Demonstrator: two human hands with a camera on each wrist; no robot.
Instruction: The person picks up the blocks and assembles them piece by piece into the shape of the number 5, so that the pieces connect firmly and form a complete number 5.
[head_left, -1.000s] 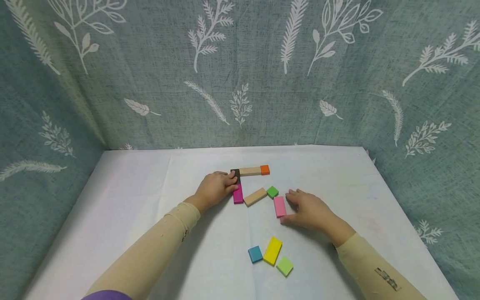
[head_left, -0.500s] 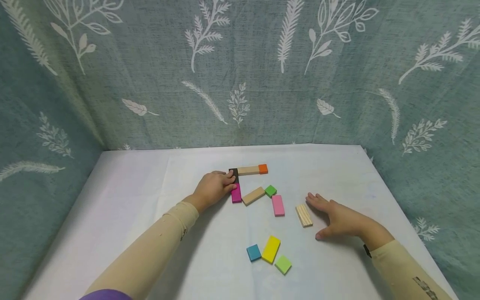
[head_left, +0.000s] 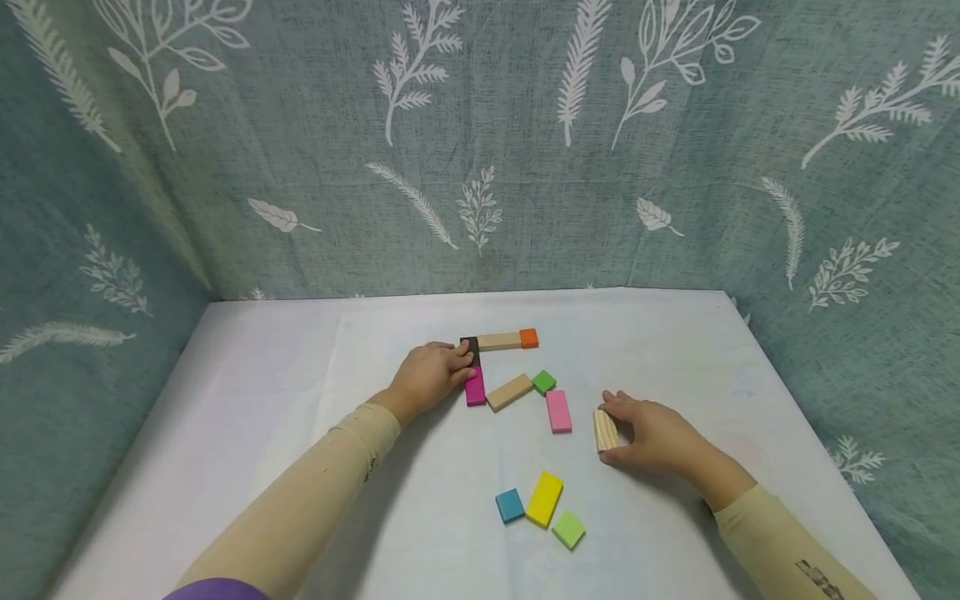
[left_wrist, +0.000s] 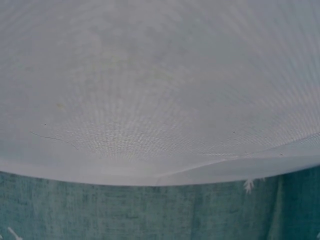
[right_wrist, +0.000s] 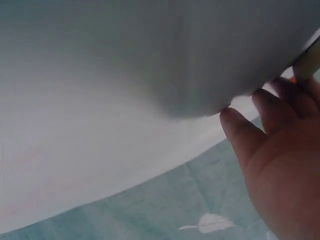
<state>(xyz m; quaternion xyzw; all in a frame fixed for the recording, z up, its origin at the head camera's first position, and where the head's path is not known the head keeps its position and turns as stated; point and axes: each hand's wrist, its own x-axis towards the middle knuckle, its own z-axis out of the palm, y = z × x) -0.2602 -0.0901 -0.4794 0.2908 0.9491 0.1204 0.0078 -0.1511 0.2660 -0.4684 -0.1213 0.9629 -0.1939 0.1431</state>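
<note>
In the head view my left hand (head_left: 430, 379) rests its fingertips on a black block (head_left: 471, 350) and its thumb on the magenta block (head_left: 475, 387) joined end to end with it. My right hand (head_left: 660, 437) pinches a striped wooden block (head_left: 606, 431) by its two ends, thumb at the near end and fingers at the far one. In the right wrist view the fingers (right_wrist: 272, 110) reach toward a block at the right edge. Left of the right hand lies a pink block (head_left: 558, 412). The left hand is out of sight in the left wrist view.
A plain wooden block (head_left: 499, 341) and an orange one (head_left: 528, 338) extend right from the black block. Another wooden block (head_left: 510, 392) touches a green block (head_left: 543, 382). Nearer lie blue (head_left: 510, 505), yellow (head_left: 544, 499) and lime (head_left: 568, 529) blocks on the white cloth (head_left: 262, 400).
My right hand moved right from beside the pink block, uncovering the striped wooden block, then came back left and pinched it, turning it slightly. The left hand stays in place.
</note>
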